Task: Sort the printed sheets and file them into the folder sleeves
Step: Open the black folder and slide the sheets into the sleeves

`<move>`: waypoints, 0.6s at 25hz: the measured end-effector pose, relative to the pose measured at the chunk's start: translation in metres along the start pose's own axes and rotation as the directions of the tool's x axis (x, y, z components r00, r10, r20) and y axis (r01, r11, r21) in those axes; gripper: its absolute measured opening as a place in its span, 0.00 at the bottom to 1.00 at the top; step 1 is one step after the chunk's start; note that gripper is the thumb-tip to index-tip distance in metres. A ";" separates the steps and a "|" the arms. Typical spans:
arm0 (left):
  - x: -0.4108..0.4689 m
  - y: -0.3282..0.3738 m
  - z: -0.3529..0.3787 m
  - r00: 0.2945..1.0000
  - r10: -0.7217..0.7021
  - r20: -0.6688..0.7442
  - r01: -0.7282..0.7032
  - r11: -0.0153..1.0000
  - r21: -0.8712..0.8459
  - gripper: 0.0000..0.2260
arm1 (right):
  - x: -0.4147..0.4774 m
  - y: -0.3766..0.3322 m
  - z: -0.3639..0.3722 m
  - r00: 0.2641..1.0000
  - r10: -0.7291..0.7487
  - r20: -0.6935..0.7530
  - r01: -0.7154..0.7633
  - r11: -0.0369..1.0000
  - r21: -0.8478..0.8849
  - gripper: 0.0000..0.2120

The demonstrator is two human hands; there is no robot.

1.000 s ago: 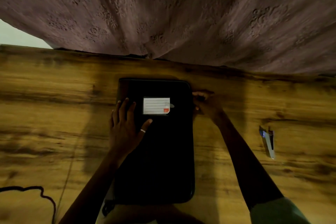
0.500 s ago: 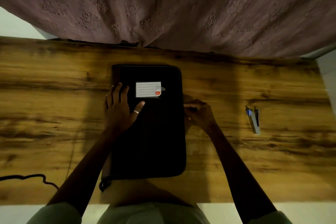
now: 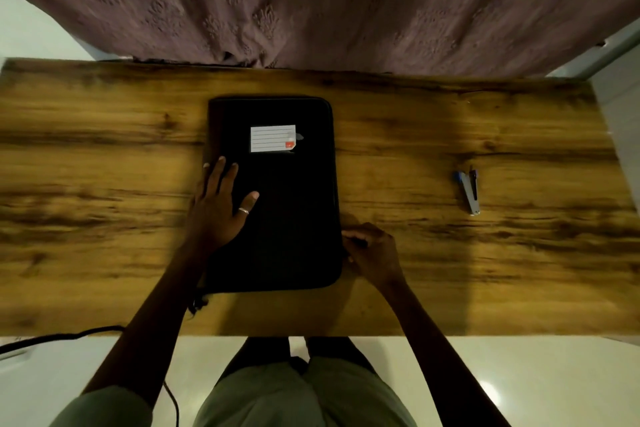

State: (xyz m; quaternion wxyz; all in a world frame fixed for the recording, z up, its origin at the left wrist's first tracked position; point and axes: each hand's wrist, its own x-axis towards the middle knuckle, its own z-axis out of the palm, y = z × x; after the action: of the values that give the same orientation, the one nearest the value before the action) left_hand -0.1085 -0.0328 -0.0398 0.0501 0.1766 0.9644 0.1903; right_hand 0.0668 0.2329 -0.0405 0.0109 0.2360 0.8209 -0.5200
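Wooden table (image 3: 104, 149) stretches below a mauve curtain (image 3: 346, 10), and the black folder (image 3: 294, 218) lies closed on it with a white lined label (image 3: 273, 138) on its cover. On the folder's left half, nearer than the label, the left hand (image 3: 218, 211) rests flat with fingers straight and slightly spread, while the right hand (image 3: 374, 250) sits against the folder's right edge by its near corner, fingers curled and pinching that edge, the pinched part too dark to make out. Well right of the folder lies a stapler (image 3: 469, 192), and a black cable (image 3: 52, 338) trails off beyond its near left corner
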 end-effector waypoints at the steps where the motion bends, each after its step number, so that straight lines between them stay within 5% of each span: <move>1: -0.007 0.000 0.000 1.000 -0.010 0.005 0.010 1.000 -0.002 0.36 | -0.009 0.001 0.001 1.000 -0.006 -0.001 0.006 1.000 -0.003 0.08; 7: -0.026 -0.001 -0.006 0.997 -0.035 0.076 0.038 0.998 -0.043 0.34 | -0.046 0.008 0.011 0.993 -0.075 -0.090 0.070 0.996 -0.060 0.08; 15: -0.035 -0.025 -0.013 0.981 0.162 0.109 -0.158 0.986 -0.045 0.33 | -0.086 0.003 0.046 0.935 0.093 -0.343 -0.102 0.995 -0.006 0.10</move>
State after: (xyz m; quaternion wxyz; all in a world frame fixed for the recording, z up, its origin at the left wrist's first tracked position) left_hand -0.0863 -0.0713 -0.0367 0.0917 0.2632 0.9391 0.2008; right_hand 0.1341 0.1621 -0.0415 -0.1034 0.3631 0.8037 -0.4599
